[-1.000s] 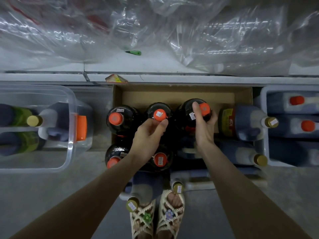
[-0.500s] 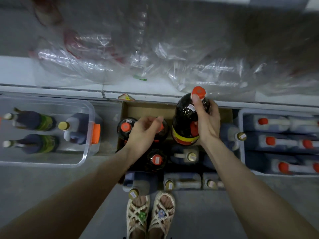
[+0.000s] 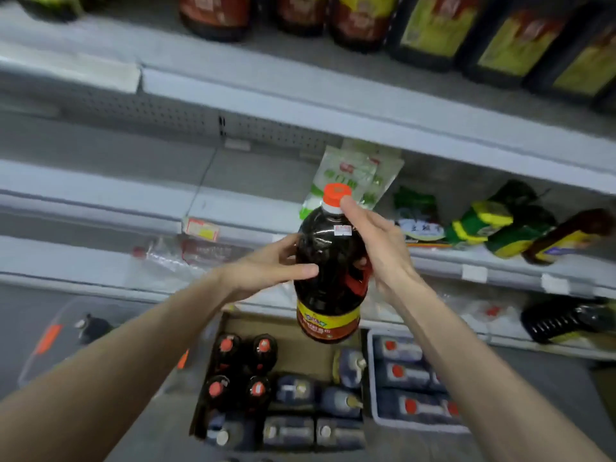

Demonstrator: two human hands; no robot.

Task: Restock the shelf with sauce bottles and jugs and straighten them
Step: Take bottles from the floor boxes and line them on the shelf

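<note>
Field notes, taken against the bottle (image 3: 330,261).

Nearest: both forearms reach in from the bottom corners. My right hand (image 3: 383,248) grips the bottle's right shoulder, fingers curled round it, forefinger stretched up to touch the orange cap (image 3: 336,193). My left hand (image 3: 266,268) is spread, thumb laid across the bottle's front, fingers straight against its left side. The bottle is upright in the air, dark, with a yellow and red label at its foot, touching no surface.

Below the bottle: an open box (image 3: 300,345) on the floor. Four spare bottles (image 3: 226,348) with orange caps stand in its left part. Jugs (image 3: 340,401) lie on their sides below and right of the bottle. Just right of them, a crate (image 3: 371,388) holds more jugs with red caps. Well left of the bottle, a clear bin (image 3: 50,345), blurred; contents unreadable.

Behind the bottle: the shelf (image 3: 100,195), grey. A green and white pouch (image 3: 343,171) leans just behind the cap. Green packets (image 3: 483,225) lie to the bottle's right.

Farthest, above the bottle: the top shelf (image 3: 300,95) carries a row of dark bottles, labels blurred.
</note>
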